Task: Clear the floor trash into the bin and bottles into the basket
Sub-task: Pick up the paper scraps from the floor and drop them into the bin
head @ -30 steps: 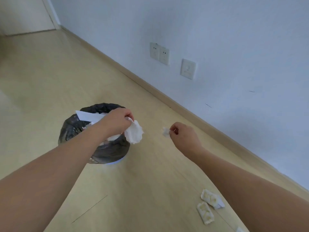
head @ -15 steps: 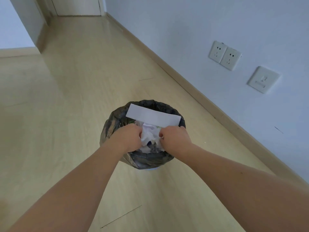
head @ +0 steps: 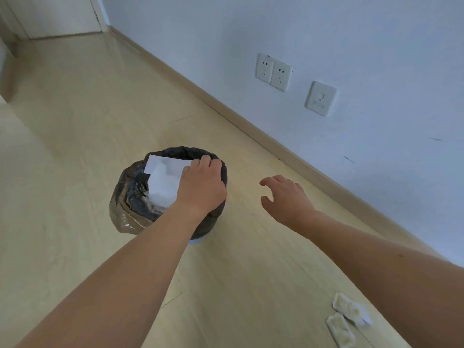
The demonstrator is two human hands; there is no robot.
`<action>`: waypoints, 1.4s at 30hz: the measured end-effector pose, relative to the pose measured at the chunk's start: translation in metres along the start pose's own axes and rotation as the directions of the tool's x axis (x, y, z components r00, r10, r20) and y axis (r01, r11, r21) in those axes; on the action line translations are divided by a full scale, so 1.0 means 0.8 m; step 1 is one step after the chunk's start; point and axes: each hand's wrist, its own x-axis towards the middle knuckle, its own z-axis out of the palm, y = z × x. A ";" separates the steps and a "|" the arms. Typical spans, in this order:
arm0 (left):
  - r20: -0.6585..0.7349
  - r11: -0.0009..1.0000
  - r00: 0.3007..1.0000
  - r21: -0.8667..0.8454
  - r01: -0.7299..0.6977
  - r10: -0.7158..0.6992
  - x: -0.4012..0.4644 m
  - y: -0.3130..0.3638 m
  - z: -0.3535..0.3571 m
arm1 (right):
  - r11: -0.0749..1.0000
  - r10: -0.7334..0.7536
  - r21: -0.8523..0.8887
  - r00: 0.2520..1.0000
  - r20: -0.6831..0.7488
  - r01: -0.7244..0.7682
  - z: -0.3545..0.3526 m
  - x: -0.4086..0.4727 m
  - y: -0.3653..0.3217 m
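A round bin lined with a black bag (head: 123,197) stands on the wooden floor, filled with white paper and crumpled tissue (head: 163,179). My left hand (head: 200,183) lies palm down over the bin's right side, pressing on the paper; its fingertips reach the far rim. My right hand (head: 283,194) hovers over the bare floor to the right of the bin, fingers spread and loosely bent, holding nothing. Two white crumpled wrappers (head: 347,317) lie on the floor at the lower right, beside my right forearm.
A pale blue wall (head: 326,33) with a wooden skirting board (head: 251,126) runs diagonally along the right. Two sockets (head: 273,71) and a switch plate (head: 320,97) sit low on it. A door frame (head: 98,13) is at the far left.
Both hands were at the bin with tissue; my right hand has since drawn away to the right, empty and open. My left hand now lies flat on the paper in the bin.
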 end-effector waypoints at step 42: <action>0.723 0.945 0.687 -0.270 0.183 0.073 -0.146 0.273 0.153 | 0.893 0.292 0.285 0.930 0.222 -0.348 0.134 -0.236 0.247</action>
